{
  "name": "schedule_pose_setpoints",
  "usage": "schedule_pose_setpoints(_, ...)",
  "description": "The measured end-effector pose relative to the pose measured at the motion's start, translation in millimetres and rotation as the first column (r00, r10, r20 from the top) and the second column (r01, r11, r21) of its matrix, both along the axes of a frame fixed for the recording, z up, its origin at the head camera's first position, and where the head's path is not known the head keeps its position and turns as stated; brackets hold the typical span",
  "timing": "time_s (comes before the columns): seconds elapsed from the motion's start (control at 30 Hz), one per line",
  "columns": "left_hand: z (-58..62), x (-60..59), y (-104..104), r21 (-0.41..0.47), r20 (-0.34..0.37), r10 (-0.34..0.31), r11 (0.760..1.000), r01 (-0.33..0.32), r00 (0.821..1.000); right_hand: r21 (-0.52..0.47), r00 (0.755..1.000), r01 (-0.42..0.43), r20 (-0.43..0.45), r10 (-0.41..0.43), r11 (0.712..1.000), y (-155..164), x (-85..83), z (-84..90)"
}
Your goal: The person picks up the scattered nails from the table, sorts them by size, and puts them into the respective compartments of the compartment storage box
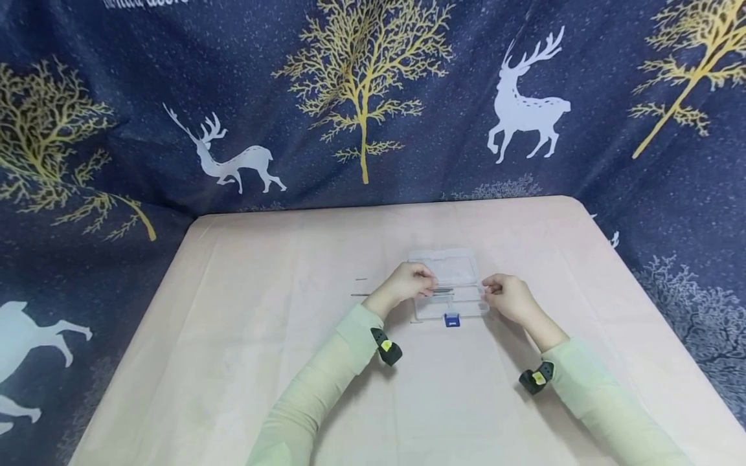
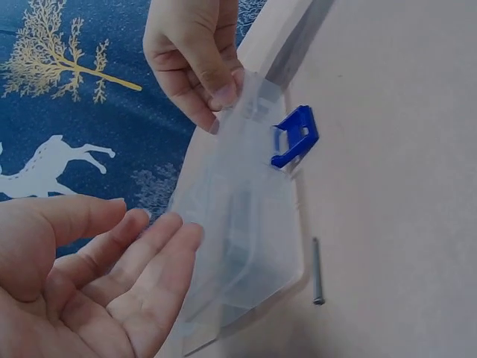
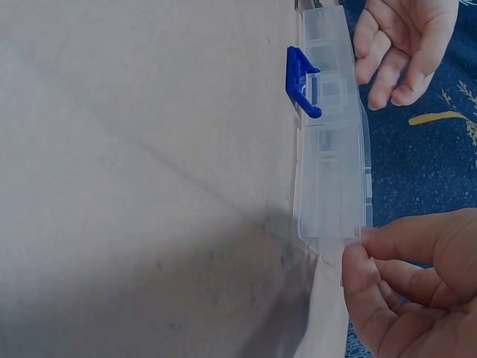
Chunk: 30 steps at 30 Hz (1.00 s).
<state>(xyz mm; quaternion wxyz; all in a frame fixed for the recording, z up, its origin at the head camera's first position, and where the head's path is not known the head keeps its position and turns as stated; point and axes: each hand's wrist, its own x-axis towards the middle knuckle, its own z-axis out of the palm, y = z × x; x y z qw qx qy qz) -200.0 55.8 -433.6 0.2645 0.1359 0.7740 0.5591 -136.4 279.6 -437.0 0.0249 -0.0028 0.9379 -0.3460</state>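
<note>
left hand [image 1: 408, 285]: fingers straight and relaxed, palm open | right hand [image 1: 508, 296]: thumb and fingers curled in a pinch | both forearms reached forward, sleeved, a band on each wrist

box [image 1: 451, 285]: clear glossy plastic | latch [image 1: 452, 320]: blue plastic | tablecloth [image 1: 262, 336]: matt cloth
</note>
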Motion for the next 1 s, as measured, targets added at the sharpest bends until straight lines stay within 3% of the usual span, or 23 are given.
schedule_pose_setpoints(0.2,5.7,-1.3,-7.0,0.009,-0.033,-0.033,0.999,0.033,0.999,-0.004,1.0,-0.005,-0.01,0.005,1.0,-0.4,-0.7,0.2)
schedule_pose_setpoints(0.5,16.9,-1.3,-22.0,-0.001,-0.092,-0.001,1.0,0.001,0.996,0.004,1.0,-0.012,0.013,0.012,1.0,-1.1,0.5,1.8)
schedule_pose_setpoints(0.6,19.8,-2.7,-28.2,-0.061,-0.195,-0.01,0.998,-0.002,0.981,0.012,1.0,-0.012,0.019,0.012,1.0,-1.0,0.8,2.2)
schedule_pose_setpoints(0.73,23.3,-4.1,-38.2,-0.128,-0.328,-0.028,0.992,-0.015,0.944,0.029,1.0,-0.015,0.019,0.014,0.999,-1.4,0.6,3.7)
schedule_pose_setpoints(1.0,22.2,-5.5,-57.8,-0.182,-0.382,-0.027,0.982,-0.046,0.924,0.04,1.0,-0.02,0.007,0.02,0.999,-3.2,-0.2,4.9)
